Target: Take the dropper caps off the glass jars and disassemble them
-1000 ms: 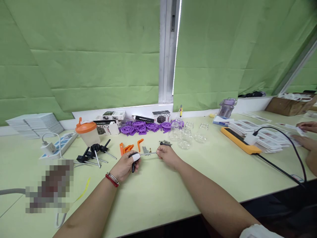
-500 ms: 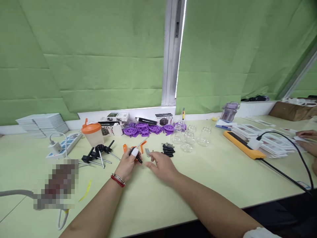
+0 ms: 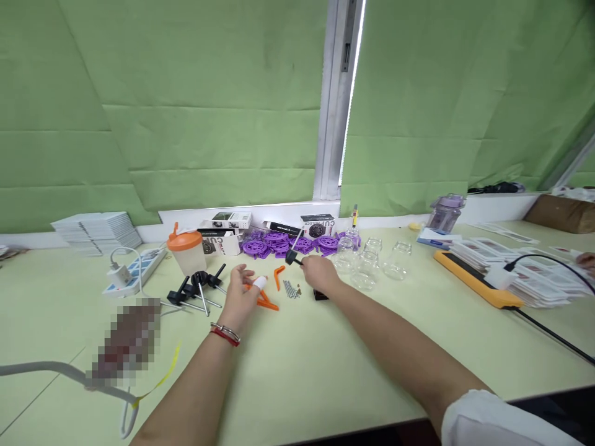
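My left hand (image 3: pixel 242 292) hovers over the orange plastic pieces (image 3: pixel 267 302) with fingers apart and a white cot on one fingertip; it holds nothing that I can see. My right hand (image 3: pixel 317 272) is pinched on a small black part with a metal pin (image 3: pixel 292 254), lifted a little above the table. Loose metal pins (image 3: pixel 290 288) lie between the two hands. A pile of black parts (image 3: pixel 320 295) is mostly hidden under my right wrist. Finished black pieces with pins (image 3: pixel 198 286) lie left of my left hand.
Behind the hands lie purple wheels (image 3: pixel 277 243), small boxes (image 3: pixel 225 219), an orange-lidded cup (image 3: pixel 186 251) and clear glass jars (image 3: pixel 372 263). A power strip (image 3: pixel 132 269) is at left, a yellow bar (image 3: pixel 476 280) with a black cable and card stacks at right. Another person's hand (image 3: pixel 586 260) shows far right.
My left hand has let go of the black pinned piece and opened over the orange pieces. My right hand closed and lifted a black pinned part toward the purple wheels. The view shifted left.
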Motion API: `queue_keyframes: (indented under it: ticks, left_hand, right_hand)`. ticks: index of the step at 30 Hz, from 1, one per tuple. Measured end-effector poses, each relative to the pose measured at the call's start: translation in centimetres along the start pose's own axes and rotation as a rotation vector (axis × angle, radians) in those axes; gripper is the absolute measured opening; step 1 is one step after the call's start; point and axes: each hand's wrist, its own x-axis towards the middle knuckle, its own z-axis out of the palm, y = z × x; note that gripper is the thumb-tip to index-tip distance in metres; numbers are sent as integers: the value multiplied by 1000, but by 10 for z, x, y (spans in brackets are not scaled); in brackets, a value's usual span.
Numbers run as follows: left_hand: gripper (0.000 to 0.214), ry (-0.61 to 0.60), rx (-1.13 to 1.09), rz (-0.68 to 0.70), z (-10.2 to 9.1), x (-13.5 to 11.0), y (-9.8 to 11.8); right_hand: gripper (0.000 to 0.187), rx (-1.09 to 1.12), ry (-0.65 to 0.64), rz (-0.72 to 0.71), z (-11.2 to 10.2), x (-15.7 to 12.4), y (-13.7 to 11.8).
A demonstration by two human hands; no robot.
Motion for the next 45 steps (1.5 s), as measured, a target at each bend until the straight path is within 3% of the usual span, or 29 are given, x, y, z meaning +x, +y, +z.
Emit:
queue_keyframes:
  ticks: [3,5,8,12,16,21,24,26,29,31,34,36,38,41,43,45]
  left_hand:
    - [35,240,529,-12,-32,20,-10]
    - [31,304,699,-109,-51,29,-17]
    - [36,329,742,-229,-69,36,-28]
    - [29,324,686,-312,-74,40,-43]
    - [17,305,696,-290,-75,44,-48]
    - [13,330,721,-195,-69,41,-29]
    - [14,334,541,-41,-49,31,-11]
    - [16,250,219,-86,-27,17,-1]
    - [25,27,-282,-212,6,-8,11]
    - [31,-106,-437,-262,20,-22,15]
    - [35,-192,-488,-263,26,-30,15]
    - [39,-193,-448,-231,22,-27,13]
    - [54,-91,-355,-161,16,-19,10]
    - [87,71,-114,95,6,-9,8]
    - [84,-1,56,324,0,-6,9]
    - [62,-140,149,443,-5,-6,9]
  right_hand:
    - [24,-24,-31,56,6,24,17]
    - [23,-35,-52,68,15,33,24]
    - [23,-45,-71,79,28,40,28]
    - [24,-44,-77,104,38,44,30]
    - [23,-34,-83,128,38,45,34]
    - [27,-8,-32,140,27,40,31]
    - [31,60,29,94,15,23,16]
    - [36,273,55,-63,7,1,-2]
    - [43,497,-71,-314,1,-41,-32]
    - [29,467,-75,-360,1,-65,-48]
    - [26,343,-30,-307,1,-83,-56]
    - [29,290,-11,-268,-1,-82,-52]
    - [29,294,-2,-231,-6,-76,-42]
    - [25,464,-59,-238,-17,-64,-27]
    - [25,693,-203,-264,-22,-57,-18]
    - [27,931,-338,-261,-23,-50,-11]
